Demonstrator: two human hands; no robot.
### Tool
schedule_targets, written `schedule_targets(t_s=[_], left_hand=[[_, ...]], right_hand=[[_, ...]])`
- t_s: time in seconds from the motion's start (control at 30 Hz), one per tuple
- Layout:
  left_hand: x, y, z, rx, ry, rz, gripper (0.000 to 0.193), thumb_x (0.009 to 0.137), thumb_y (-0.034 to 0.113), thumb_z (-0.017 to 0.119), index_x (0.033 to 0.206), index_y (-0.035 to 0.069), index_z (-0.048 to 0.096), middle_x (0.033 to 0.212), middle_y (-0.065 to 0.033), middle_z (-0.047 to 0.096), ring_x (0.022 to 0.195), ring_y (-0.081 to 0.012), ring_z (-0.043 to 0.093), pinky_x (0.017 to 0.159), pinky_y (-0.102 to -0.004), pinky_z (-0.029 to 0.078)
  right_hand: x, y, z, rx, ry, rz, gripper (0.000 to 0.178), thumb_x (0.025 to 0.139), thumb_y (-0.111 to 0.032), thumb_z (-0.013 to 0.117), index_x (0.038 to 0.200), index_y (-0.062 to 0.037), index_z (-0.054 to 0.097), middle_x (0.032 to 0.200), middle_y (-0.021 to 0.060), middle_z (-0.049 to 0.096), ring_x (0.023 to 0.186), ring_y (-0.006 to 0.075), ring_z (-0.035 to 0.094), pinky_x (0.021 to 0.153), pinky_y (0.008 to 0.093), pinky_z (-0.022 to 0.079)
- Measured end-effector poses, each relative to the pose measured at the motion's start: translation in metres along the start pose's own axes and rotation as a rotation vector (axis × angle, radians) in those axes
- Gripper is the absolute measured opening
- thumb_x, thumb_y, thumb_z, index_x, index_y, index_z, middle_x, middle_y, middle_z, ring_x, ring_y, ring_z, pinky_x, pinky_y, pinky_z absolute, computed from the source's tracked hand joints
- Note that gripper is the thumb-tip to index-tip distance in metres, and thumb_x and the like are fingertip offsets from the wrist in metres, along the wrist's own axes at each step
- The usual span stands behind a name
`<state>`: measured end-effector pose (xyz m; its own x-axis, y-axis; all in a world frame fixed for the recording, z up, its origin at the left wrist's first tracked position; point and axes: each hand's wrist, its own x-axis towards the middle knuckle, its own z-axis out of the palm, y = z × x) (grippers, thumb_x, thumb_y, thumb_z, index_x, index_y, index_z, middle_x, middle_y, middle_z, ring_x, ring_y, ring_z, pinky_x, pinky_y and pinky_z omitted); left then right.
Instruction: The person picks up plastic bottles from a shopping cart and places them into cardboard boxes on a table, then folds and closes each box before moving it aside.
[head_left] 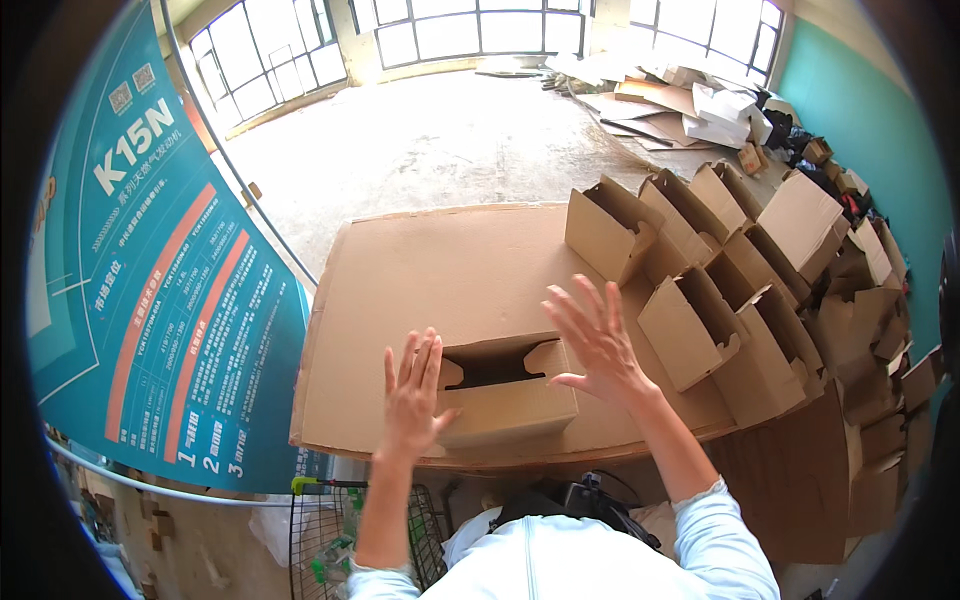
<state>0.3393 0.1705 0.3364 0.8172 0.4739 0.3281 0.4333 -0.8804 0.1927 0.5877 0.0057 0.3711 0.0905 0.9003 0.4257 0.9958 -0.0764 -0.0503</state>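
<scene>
A small brown cardboard box [515, 408] stands close to me on the cardboard-covered table [440, 265]. Its top gapes, showing a dark inside, with side edges that curve inward. My left hand [408, 395] hovers at the box's left end, fingers stretched upward and thumb apart. On the other side my right hand [600, 350] is raised by the right end, its fingers spread wide. Neither hand holds anything. Whether the left thumb touches the box I cannot tell.
Several similar open boxes [690, 335] crowd the table's right side. More cardboard boxes [875, 440] pile up beyond them. A teal banner [225, 320] stands at the left. Below it is a wire cart [305, 545] with green-capped bottles. Flattened cardboard [660, 97] lies heaped at the far right.
</scene>
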Motion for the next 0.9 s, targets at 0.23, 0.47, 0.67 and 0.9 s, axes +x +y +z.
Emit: schedule_targets(t_s=[0.23,0.47,0.67,0.9], left_hand=[[-0.029,-0.027,0.046,-0.257,-0.086,0.212,0.085,0.077,0.043,0.077,0.144,0.003,0.040,0.145,-0.0198,0.046,0.139,-0.0336,0.039,0.118,-0.0461,0.027],[0.014,-0.025,0.024,0.077,-0.532,0.186,0.124,0.060,0.057,0.084,0.157,0.028,0.012,0.157,-0.0282,0.014,0.142,-0.0568,0.012,0.111,-0.0715,0.013],[0.020,-0.038,0.030,-0.051,-0.552,0.228,0.129,0.056,0.049,0.087,0.157,0.032,0.008,0.150,-0.0339,0.023,0.138,-0.0573,0.022,0.112,-0.0712,0.013],[-0.012,-0.021,0.023,-0.075,-0.391,-0.072,0.128,0.056,0.053,0.087,0.156,0.023,0.014,0.135,-0.0409,0.032,0.127,-0.0582,0.033,0.108,-0.0715,0.019]], right_hand=[[-0.034,-0.014,0.087,0.146,-0.252,-0.068,0.082,0.089,-0.062,0.053,0.149,-0.0086,0.036,0.156,0.0137,0.032,0.147,0.0324,0.022,0.120,0.0511,0.017],[-0.045,-0.020,0.053,0.325,-0.376,0.014,0.089,0.076,-0.044,0.077,0.150,-0.0162,0.035,0.158,0.0147,0.025,0.148,0.0349,0.017,0.120,0.0511,0.019],[-0.094,-0.032,0.062,0.389,-0.271,0.269,0.109,0.070,-0.021,0.085,0.154,-0.0108,0.017,0.151,0.0236,0.032,0.131,0.0396,0.045,0.103,0.0469,0.044],[-0.087,0.026,0.168,0.864,-0.176,0.462,0.108,0.071,0.001,0.080,0.156,-0.0084,0.013,0.126,0.0169,0.060,0.106,0.0267,0.065,0.086,0.0346,0.053]])
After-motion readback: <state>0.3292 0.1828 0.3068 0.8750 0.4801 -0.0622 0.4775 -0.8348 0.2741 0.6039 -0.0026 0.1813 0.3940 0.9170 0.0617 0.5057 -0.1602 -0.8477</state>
